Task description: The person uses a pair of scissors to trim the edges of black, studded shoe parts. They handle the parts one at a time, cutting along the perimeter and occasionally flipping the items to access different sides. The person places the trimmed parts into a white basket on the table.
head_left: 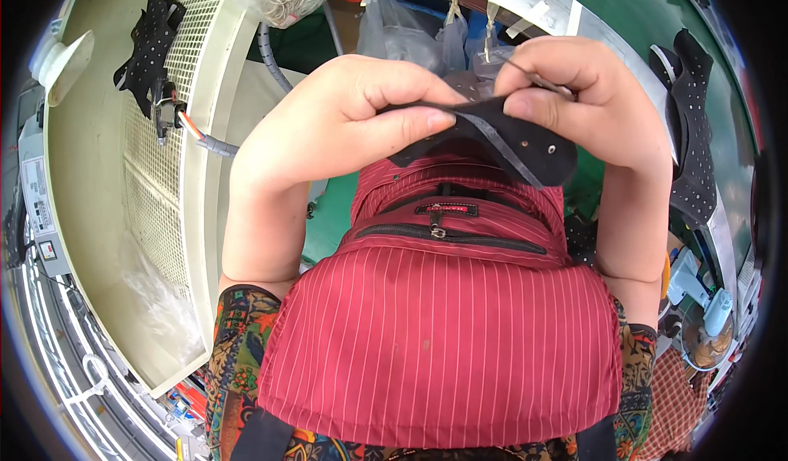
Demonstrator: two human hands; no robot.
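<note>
In front of my chest I hold a black perforated piece [525, 145], which looks like a shoe upper, with a metal eyelet and a narrow grey strip across it. My left hand [345, 124] is closed, pinching its upper edge between thumb and forefinger. Close beside that grip, my right hand [599, 104] pinches the same edge, thumb toward me. A thin dark tool-like object [542, 82] shows at the right fingers; its kind is unclear. The piece's far side is mostly hidden.
At left a cream tray [98, 239] with a mesh panel [156, 149] holds another black dotted piece [152, 46]. Another dotted piece [694, 133] hangs over the right edge. Clear plastic bags [402, 30] hang ahead. A grey cable [271, 59] runs by my left forearm; a small fan [707, 330] stands at right.
</note>
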